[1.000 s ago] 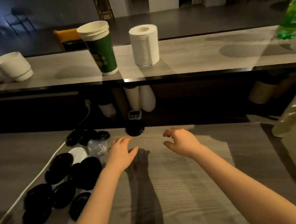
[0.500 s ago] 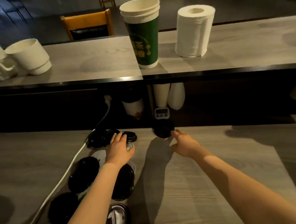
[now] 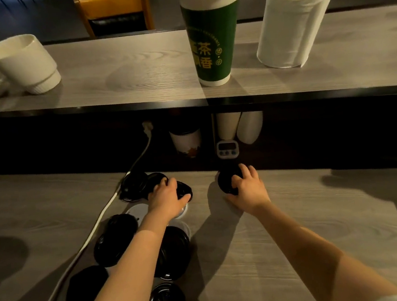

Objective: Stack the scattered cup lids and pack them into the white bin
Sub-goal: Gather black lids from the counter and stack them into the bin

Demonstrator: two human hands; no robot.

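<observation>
Several black cup lids lie scattered on the left of the wooden counter (image 3: 299,237), among them a lid (image 3: 115,240) by the cable and a lid (image 3: 174,253) under my left forearm. My left hand (image 3: 167,199) curls its fingers over a black lid (image 3: 183,190) at the back of the group. A single black lid (image 3: 226,180) sits apart near the counter's back edge, and my right hand (image 3: 248,189) grips it from the right. A white lid (image 3: 137,210) shows beside my left wrist. The white bin is out of view.
A white cable (image 3: 97,222) runs across the counter's left side to a socket. A small timer (image 3: 226,149) stands behind the right lid. On the raised shelf stand a green cup stack (image 3: 212,38), a paper towel roll (image 3: 294,22) and white mugs (image 3: 21,63).
The camera has moved closer and left. My right hand has reached forward onto the lone black lid and curled round it. My left hand has slid forward onto a lid at the back.
</observation>
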